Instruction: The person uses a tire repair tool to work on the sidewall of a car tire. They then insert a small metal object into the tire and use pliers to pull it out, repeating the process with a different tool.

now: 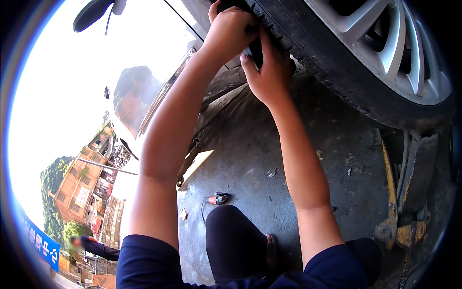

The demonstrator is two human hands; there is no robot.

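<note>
Both my arms reach up into the gap between a silver car's body and its front wheel. My left hand [232,32] is closed on a black wheel arch liner [257,54], its fingertips partly hidden. Just below and to the right, my right hand [270,77] grips the same black liner, thumb on one side and a finger stretched along the other. Its remaining fingers are lost in shadow beside the tyre. The black tyre [332,62] with its silver spoked rim [394,48] fills the upper right, close against my right hand.
A worn yellow and grey metal lift part [392,192] stands at the right under the wheel. On the dark floor [250,154] lies a red and black power tool [219,198] with a cord, near my knee. A person [98,248] is outside at far left.
</note>
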